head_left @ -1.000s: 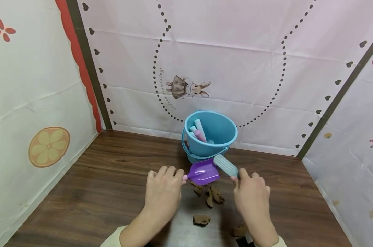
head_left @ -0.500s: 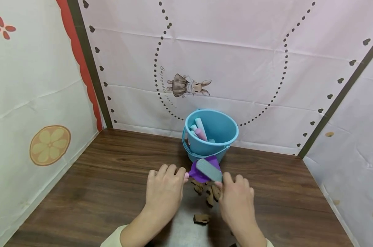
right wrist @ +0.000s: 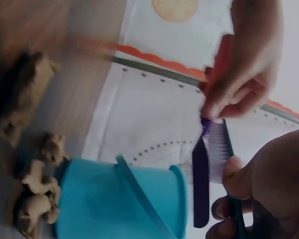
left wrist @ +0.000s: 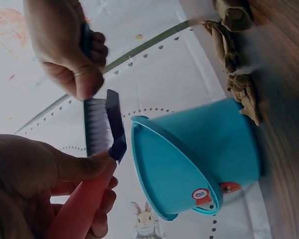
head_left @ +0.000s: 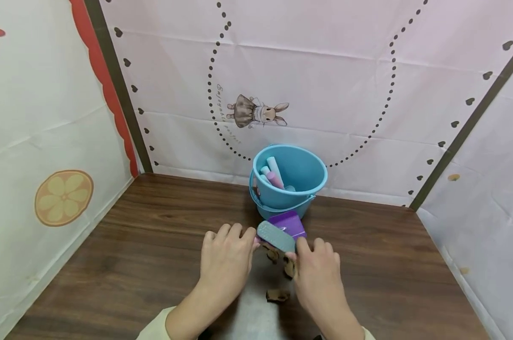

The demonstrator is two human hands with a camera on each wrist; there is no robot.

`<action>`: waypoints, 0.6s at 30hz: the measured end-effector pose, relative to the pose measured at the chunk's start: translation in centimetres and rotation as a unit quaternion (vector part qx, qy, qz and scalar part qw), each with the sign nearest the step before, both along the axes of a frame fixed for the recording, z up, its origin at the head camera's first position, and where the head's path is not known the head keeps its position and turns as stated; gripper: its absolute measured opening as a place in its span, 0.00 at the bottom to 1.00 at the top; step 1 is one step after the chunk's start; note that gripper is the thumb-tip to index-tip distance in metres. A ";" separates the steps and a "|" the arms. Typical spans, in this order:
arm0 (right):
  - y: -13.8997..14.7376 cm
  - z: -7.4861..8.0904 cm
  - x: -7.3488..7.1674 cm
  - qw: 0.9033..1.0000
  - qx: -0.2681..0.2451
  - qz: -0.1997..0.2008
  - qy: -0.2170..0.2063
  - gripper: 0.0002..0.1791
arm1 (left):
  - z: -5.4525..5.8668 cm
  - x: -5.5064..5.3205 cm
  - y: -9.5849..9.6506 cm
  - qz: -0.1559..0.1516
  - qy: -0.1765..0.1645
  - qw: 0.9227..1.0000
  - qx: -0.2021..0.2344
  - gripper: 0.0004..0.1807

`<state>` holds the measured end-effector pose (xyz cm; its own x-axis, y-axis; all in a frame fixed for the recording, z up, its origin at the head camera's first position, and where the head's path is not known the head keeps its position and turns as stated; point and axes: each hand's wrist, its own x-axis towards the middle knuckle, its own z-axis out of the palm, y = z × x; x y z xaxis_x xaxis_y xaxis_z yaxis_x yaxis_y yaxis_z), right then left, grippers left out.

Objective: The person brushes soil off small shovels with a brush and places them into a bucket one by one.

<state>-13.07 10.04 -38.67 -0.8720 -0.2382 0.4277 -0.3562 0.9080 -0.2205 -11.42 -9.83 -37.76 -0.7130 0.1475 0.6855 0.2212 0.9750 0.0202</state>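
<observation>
My left hand [head_left: 226,257] grips the pink handle [left wrist: 82,206] of a small purple toy shovel [head_left: 293,224], held above the table with its blade near the bucket. In my right hand [head_left: 320,278] is a brush [head_left: 275,235] with a grey-blue back, pinched by its handle. The brush's pale bristles [left wrist: 98,127] face the shovel blade, and from above the brush overlaps the blade's near part. Below the two tools, several brown crumbly chunks [head_left: 277,296] lie on the table; the right hand partly hides one of them.
A light blue bucket [head_left: 279,200] with its handle hanging down stands just beyond the tools, holding pale blue and pink rods [head_left: 275,179]. The dark wooden table [head_left: 175,212] is bordered by printed cloth walls [head_left: 345,104] at the back and both sides.
My right hand has moved left, carrying the brush from the shovel's right edge across its blade towards the shovel's handle. The left hand stays nearly in place, while the shovel blade has tilted slightly.
</observation>
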 end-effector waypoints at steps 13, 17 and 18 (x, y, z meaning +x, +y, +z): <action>4.3 0.7 -2.7 0.995 -0.038 -0.087 0.019 0.17 | 0.7 0.1 -0.3 0.001 -0.005 1.000 0.000 0.14; 4.3 0.8 -2.7 0.995 -0.040 -0.085 0.021 0.18 | 0.8 0.1 -0.3 0.002 -0.015 1.000 0.003 0.14; 4.3 0.9 -2.7 0.995 -0.039 -0.084 0.024 0.19 | 0.8 0.1 -0.3 0.003 -0.018 1.000 0.004 0.14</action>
<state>-15.74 14.33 -37.80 -0.8750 -0.0559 0.4809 -0.2132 0.9363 -0.2791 -11.30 -10.15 -36.97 -0.7381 0.1388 0.6603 0.2151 0.9759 0.0354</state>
